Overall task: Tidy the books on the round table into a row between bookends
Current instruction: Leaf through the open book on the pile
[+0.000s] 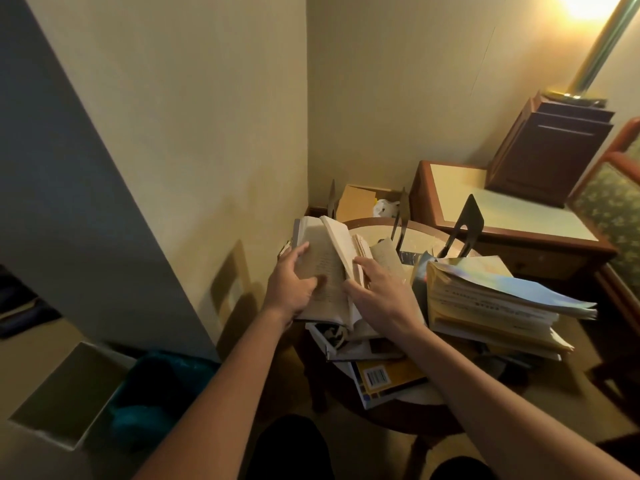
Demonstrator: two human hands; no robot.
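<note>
Item: open book (pixel 325 268), held above the left edge of the table (pixel 427 239), over a loose heap (pixel 349 344) of other books. My left hand (pixel 294 289) grips its left half, thumb pressed on the page, fingers curled round the outer edge. My right hand (pixel 377 299) lies on the right-hand pages with fingers fairly straight and slightly spread; I cannot tell whether any leaf is pinched. Item: stack (pixel 485 306), right side, thick and fanned, leaning out past the table's right rim. Item: yellow book (pixel 384 379), near side, jutting over the near rim. Item: bookend (pixel 465 226), far right, upright; second bookend (pixel 398 226), far middle, upright; no row between them yet. Risks, as I judge them: shutting the book on splayed leaves would crease them. An elbow brushing the stack could tip it off the right side. Pulling from the heap could drag the yellow book to the floor. The light bookends could skid under leaning books.
</note>
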